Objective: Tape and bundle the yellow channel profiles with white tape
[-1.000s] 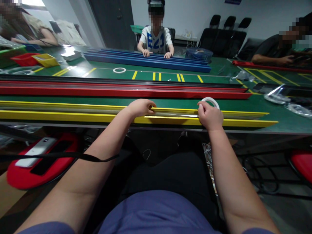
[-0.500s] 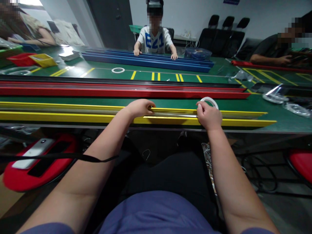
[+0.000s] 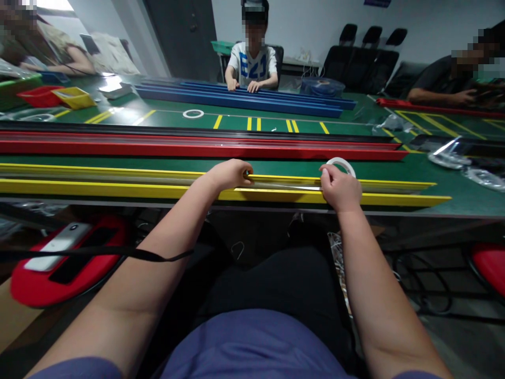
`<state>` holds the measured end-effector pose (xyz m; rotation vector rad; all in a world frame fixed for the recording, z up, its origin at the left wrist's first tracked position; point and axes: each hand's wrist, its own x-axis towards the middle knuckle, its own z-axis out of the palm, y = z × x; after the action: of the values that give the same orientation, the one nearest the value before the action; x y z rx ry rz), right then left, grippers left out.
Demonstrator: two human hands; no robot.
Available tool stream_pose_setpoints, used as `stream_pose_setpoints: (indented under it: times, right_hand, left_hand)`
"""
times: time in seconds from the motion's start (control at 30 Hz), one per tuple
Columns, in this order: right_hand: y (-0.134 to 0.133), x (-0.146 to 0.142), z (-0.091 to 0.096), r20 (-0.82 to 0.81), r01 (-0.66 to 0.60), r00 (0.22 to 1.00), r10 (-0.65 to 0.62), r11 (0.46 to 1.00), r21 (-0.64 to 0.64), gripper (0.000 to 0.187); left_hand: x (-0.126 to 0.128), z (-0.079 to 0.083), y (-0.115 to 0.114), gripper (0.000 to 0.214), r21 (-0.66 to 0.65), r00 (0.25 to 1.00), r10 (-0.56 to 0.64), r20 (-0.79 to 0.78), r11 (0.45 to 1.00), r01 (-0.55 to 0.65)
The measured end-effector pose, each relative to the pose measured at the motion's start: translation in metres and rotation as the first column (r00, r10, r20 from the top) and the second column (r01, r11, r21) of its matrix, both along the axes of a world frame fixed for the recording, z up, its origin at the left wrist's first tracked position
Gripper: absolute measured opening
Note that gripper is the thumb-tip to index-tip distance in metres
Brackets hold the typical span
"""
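Observation:
A long yellow channel profile (image 3: 398,199) lies along the table's near edge, with its groove facing up. My right hand (image 3: 341,189) is closed around a roll of white tape (image 3: 349,167), whose ring stands up behind the knuckles. From that hand a thin tape strip (image 3: 302,187) stretches leftward, low along the groove. Over the channel, my left hand (image 3: 232,175) has its fingers curled and closed at the strip's other end. Its fingertips are partly hidden by the hand and the channel wall.
Beyond the yellow profile lie a red profile (image 3: 276,152) and a black one (image 3: 177,131). Another white tape ring (image 3: 193,113) rests farther back. A person opposite handles blue profiles (image 3: 236,100). Clear plastic wrapping (image 3: 447,155) lies right. A red stool (image 3: 35,284) carries a phone (image 3: 59,246).
The view has shifted slightly, while my hands hold nearly the same place on the channel. Across the table, the other person's hands have come closer together over the blue profiles.

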<state>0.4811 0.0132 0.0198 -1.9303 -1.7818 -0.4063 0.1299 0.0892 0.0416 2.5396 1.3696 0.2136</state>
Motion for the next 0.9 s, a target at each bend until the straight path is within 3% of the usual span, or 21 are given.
stream_pose_setpoints:
  times: [0.27,0.9]
  right_hand:
    - [-0.0012,-0.0023,0.0024,-0.005,0.008,1.0,-0.008,1.0,-0.012,0.046]
    - [-0.003,-0.0033,0.0042,-0.003,0.009,1.0,-0.009,1.0,-0.02,0.047]
  left_hand:
    - [-0.0054,-0.0042,0.0053,0.056,-0.066,0.999,0.043,0.033,0.997,-0.041]
    - [-0.0078,-0.0041,0.006,0.056,-0.07,1.0,0.016,-0.002,0.997,-0.016]
